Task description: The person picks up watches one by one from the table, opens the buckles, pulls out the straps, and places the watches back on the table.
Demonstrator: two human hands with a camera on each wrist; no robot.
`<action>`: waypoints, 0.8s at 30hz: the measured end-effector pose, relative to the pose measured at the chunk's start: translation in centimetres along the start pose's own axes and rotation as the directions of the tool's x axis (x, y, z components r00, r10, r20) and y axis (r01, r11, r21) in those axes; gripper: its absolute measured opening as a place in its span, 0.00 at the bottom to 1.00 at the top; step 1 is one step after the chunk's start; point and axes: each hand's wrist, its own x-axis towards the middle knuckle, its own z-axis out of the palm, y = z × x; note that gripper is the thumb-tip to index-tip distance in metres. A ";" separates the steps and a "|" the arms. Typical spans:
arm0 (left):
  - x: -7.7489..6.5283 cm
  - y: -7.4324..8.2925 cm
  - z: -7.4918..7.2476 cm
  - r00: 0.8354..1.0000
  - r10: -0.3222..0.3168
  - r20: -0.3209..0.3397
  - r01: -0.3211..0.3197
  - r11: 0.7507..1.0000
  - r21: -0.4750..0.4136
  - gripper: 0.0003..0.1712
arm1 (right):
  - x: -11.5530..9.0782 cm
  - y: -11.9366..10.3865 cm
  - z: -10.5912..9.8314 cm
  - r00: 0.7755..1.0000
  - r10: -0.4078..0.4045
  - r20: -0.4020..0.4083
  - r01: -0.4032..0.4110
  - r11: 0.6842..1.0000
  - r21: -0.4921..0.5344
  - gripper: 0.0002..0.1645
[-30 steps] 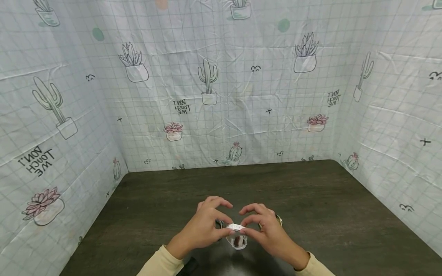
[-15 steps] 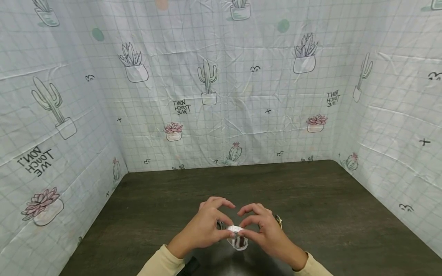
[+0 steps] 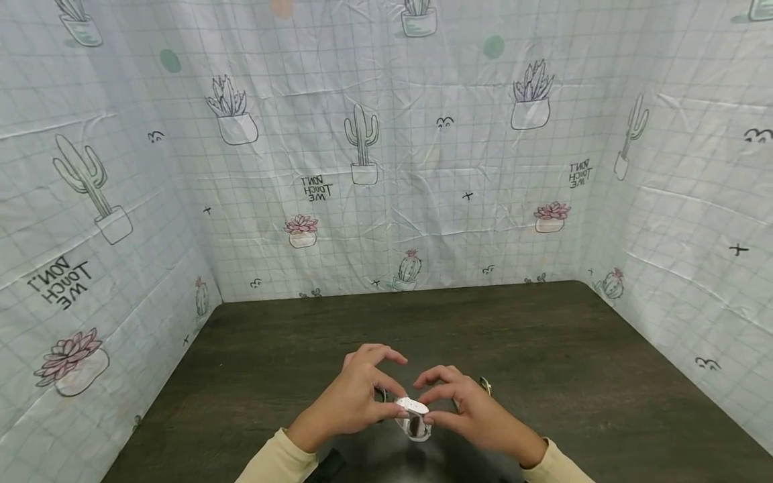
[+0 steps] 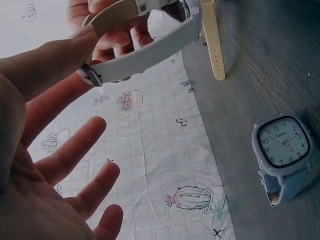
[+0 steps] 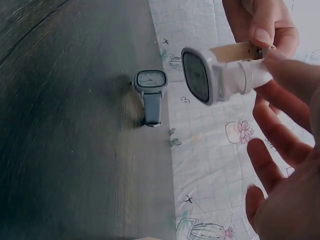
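Both hands hold a white wristwatch [image 3: 418,427] up above the dark table, its strap looped. My left hand [image 3: 355,396] pinches the strap near its buckle [image 4: 91,75] between thumb and index finger, the other fingers spread. From the other side, my right hand [image 3: 468,406] has thumb and index finger at the strap [image 5: 235,80]. In the right wrist view the square watch face [image 5: 196,76] points away from the fingers. The strap's inner side [image 4: 116,17] is beige. Part of the case is cut off at the top of the left wrist view.
A light blue-grey wristwatch [image 4: 282,142] rests on the table [image 3: 302,335] beyond the left hand. A pale yellow strap [image 4: 215,45] lies by the right hand. A black object [image 3: 329,465] is beside the left sleeve. Patterned cloth [image 3: 386,221] walls the table's back and sides.
The right hand has shifted slightly right and down, its fingertips a little farther from the left hand's. The white strap's top now tilts down to the right.
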 end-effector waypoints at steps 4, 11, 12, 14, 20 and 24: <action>0.0 -0.1 -0.1 1.000 0.006 0.013 -0.005 1.000 -0.016 0.06 | -0.1 0.1 -0.3 0.997 -0.009 0.074 0.004 0.998 0.059 0.10; 0.0 -0.2 -0.2 0.999 0.009 0.035 -0.008 0.999 -0.034 0.07 | 0.0 0.2 -0.5 0.995 -0.009 0.099 0.001 0.997 0.082 0.10; 0.0 -0.2 -0.2 0.999 0.010 0.038 -0.009 0.999 -0.032 0.08 | 0.0 0.3 -0.4 0.995 -0.013 0.095 0.006 0.997 0.080 0.09; 0.0 -0.2 0.0 0.999 0.018 0.043 -0.017 1.000 -0.020 0.08 | 0.0 0.3 -0.3 0.996 -0.035 0.086 0.029 0.997 0.077 0.09; 0.3 0.0 0.2 0.996 0.034 0.077 -0.034 0.999 0.004 0.06 | 0.0 0.9 0.1 0.995 -0.076 0.072 0.074 0.997 0.023 0.06; 0.4 0.1 0.1 0.994 0.032 0.101 -0.034 0.999 0.012 0.05 | 0.0 0.9 -0.1 0.991 -0.069 0.112 0.068 0.998 0.012 0.06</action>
